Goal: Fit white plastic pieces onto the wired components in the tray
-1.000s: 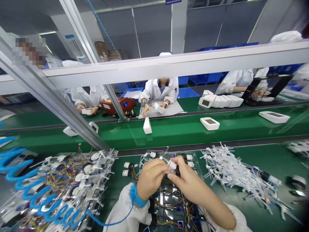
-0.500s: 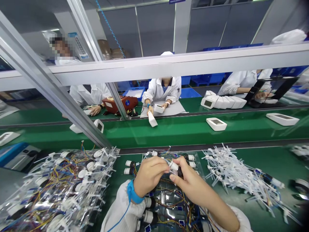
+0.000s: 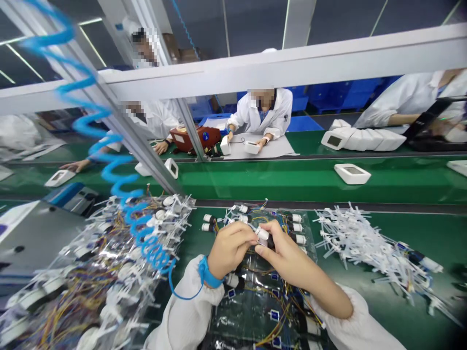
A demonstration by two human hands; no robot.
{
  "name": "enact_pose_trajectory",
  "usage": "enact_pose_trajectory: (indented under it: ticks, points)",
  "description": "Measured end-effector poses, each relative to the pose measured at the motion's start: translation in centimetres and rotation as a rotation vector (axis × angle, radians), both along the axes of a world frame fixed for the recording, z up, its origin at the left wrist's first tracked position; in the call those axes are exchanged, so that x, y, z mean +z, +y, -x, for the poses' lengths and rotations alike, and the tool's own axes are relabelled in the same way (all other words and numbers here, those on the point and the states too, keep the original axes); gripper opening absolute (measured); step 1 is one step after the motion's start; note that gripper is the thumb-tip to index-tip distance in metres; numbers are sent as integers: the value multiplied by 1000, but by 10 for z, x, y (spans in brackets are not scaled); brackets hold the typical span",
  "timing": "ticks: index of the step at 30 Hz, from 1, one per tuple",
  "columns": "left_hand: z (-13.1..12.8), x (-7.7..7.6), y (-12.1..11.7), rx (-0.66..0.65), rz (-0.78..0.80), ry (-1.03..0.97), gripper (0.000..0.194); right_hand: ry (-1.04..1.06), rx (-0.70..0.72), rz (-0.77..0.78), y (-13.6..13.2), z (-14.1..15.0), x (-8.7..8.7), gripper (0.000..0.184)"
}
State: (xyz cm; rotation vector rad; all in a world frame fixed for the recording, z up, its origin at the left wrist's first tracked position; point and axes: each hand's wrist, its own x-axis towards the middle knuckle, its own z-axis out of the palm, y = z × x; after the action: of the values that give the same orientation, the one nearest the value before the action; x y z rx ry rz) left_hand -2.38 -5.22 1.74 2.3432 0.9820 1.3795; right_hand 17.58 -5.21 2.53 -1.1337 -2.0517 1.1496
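Between my two hands is a small white-and-black cylindrical part [image 3: 262, 234], with a white end and a dark body. My right hand [image 3: 290, 255] is closed round its dark side, thumb below and fingers above. From the left, my left hand [image 3: 230, 247] pinches at the white end; what lies between those fingertips is mostly hidden. A blue wrist strap [image 3: 208, 273] with a thin cord circles my left wrist. Below both hands lies a clear plastic sheet [image 3: 251, 289] carrying similar cylindrical parts, small blue boards and coloured wires.
White plastic ties [image 3: 359, 243] lie heaped at right. At left is a pile of wired parts with white pieces [image 3: 105, 272], crossed by a coiled blue cord [image 3: 124, 194]. Beyond runs a green conveyor [image 3: 255, 180] carrying white devices [image 3: 352, 174]; co-workers sit across it.
My view has shifted and tilted, bringing the coiled blue cord into sight at left. Both hands stay together at the cylindrical part. Across the conveyor, a co-worker's hand has drawn back a white device.
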Motion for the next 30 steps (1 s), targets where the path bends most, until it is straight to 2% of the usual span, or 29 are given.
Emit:
enact_pose_trajectory:
  ticks: [4,8,11,13,15,17,21,25,30]
  points:
    - [30,-7,-43,89,69,108,14,-76,177,-13,-11,18,-8,34]
    - [65,-28,-94,167,109,-6,12,-224,280,-40,-23,28,-21,42]
    - [82,-52,-121,225,326,128,18,-295,270,-52,-33,26,-26,39]
    - [85,-68,-130,217,494,291,40,-341,292,-57,-42,23,-27,39]
    - [82,-80,-133,225,598,393,59,-380,349,-55,-53,21,-29,43]
    - [78,-88,-131,250,638,427,62,-421,442,-55,-66,21,-33,45]
    - [79,-88,-123,220,674,433,53,-549,555,-120,-89,32,-50,47]
    - [86,-84,-116,221,657,471,39,-594,504,-134,-100,44,-60,46]
    - [84,-88,-108,222,537,509,9,-606,460,-135,-102,48,-58,47]
